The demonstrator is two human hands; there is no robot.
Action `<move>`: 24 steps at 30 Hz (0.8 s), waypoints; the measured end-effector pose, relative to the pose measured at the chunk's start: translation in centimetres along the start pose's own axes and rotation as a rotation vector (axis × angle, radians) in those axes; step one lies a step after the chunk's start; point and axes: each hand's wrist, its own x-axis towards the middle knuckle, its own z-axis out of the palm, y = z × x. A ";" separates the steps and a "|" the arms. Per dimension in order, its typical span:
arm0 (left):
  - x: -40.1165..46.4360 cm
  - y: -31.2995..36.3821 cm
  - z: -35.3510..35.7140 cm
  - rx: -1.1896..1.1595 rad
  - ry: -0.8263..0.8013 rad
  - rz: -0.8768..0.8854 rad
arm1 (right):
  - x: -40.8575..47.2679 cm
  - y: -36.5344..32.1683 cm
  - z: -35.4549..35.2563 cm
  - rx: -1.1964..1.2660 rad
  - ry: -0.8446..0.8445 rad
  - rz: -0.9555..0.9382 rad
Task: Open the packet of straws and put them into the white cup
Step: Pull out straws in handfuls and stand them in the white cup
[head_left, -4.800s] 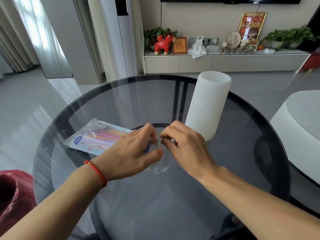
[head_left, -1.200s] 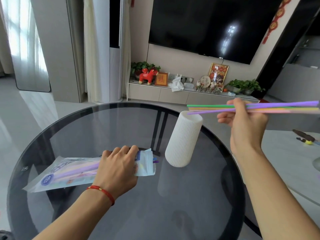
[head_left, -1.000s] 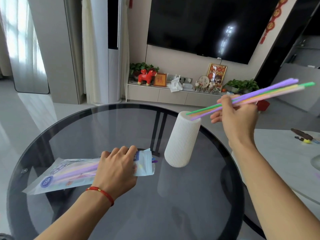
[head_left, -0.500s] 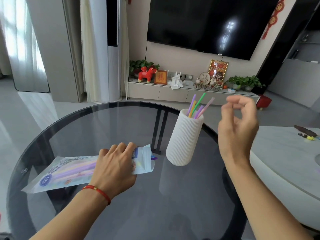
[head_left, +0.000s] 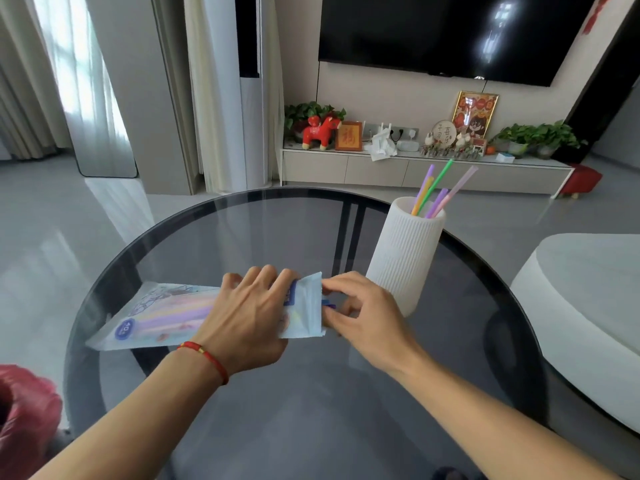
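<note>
A clear plastic packet of straws (head_left: 162, 315) lies flat on the round glass table (head_left: 311, 393), its open end to the right. My left hand (head_left: 251, 315) presses down on the packet near that open end. At the mouth of the packet my right hand (head_left: 360, 315) pinches the tips of the straws inside. The tall ribbed white cup (head_left: 403, 258) stands upright just right of my hands. Several coloured straws (head_left: 436, 192) lean out of its top.
A white rounded seat (head_left: 588, 306) sits close to the table's right side. A red plastic bag (head_left: 24, 414) lies at the lower left. Behind the table are a low TV cabinet (head_left: 415, 168) with ornaments and a wall TV.
My right hand tipped a bunch of straws into the cup, let go, then came down to the packet's open end. The left hand has stayed on the packet.
</note>
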 end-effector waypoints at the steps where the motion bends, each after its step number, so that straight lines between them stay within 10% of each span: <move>1: 0.0 0.0 0.1 -0.023 -0.013 -0.017 | 0.1 0.3 0.0 0.028 -0.001 -0.018; 6: 0.1 -0.1 0.6 -0.069 -0.035 0.001 | -0.1 1.1 0.8 0.212 -0.218 0.067; 24: 0.0 -0.8 1.0 -0.046 -0.073 -0.038 | 0.2 2.0 -0.6 0.344 0.072 0.100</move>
